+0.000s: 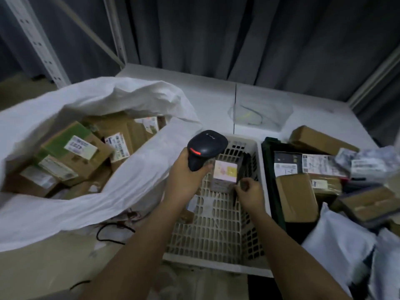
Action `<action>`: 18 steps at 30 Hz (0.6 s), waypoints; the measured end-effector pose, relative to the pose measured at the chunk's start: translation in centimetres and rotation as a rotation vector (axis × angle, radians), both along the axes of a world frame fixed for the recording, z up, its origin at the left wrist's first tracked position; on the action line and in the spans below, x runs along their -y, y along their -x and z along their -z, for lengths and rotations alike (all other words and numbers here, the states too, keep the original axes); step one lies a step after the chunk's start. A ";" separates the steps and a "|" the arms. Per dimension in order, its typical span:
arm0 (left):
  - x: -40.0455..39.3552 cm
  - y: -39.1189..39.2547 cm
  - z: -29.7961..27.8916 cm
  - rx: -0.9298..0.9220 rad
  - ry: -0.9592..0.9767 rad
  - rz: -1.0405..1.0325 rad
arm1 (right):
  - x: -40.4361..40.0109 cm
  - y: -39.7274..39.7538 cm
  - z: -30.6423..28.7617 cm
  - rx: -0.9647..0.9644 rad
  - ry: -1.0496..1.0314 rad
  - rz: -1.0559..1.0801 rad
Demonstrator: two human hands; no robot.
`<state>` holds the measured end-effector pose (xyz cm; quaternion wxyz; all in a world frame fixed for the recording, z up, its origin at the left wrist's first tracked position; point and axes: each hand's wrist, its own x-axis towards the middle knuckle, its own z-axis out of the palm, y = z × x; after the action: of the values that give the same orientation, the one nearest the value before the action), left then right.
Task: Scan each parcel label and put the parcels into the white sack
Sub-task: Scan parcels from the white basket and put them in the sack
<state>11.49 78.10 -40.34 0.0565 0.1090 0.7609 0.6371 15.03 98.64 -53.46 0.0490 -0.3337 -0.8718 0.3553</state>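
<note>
Head cam: left hand is wrapped tight round the grip of a black barcode scanner, red strip lit on its head, nose aimed down at a small parcel w/ a pale label on top. That parcel sits inside the white slotted basket, up near the basket's far edge, and the label looks lit up pinkish. Right hand is at the parcel's near right corner, fingers curled and pinching it, dark flap of wrapping just beside them. White sack lies open just left of the basket, its rim draped up against the basket's left wall; inside it a bunch of brown cardboard boxes w/ labels, piled toward the sack's left side. Right of the basket, touching its right wall, a dark crate stuffed w/ more boxes and grey poly mailers, some spilling over its near right corner. Black cable trails below the sack's near edge.
</note>
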 end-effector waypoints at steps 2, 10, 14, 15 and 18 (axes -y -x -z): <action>-0.9 0.6 1.1 0.008 0.017 0.012 | -0.8 1.7 0.4 -0.012 0.021 0.000; -1.4 1.5 4.7 0.059 0.051 -0.083 | -1.9 6.1 3.4 0.278 0.058 -0.087; -2.2 1.4 4.0 0.085 0.064 -0.043 | -2.8 4.9 3.2 0.129 -0.009 -0.020; -2.4 1.2 3.7 0.091 0.055 -0.026 | -3.3 4.5 3.0 0.133 -0.030 -0.044; -3.2 0.1 2.6 0.092 0.033 0.003 | -3.9 4.2 2.2 0.135 0.042 -0.117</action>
<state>11.34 81.25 -42.92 0.0940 0.0797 0.7676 0.6289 10.80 102.56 -55.65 -0.0377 -0.3065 -0.8835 0.3523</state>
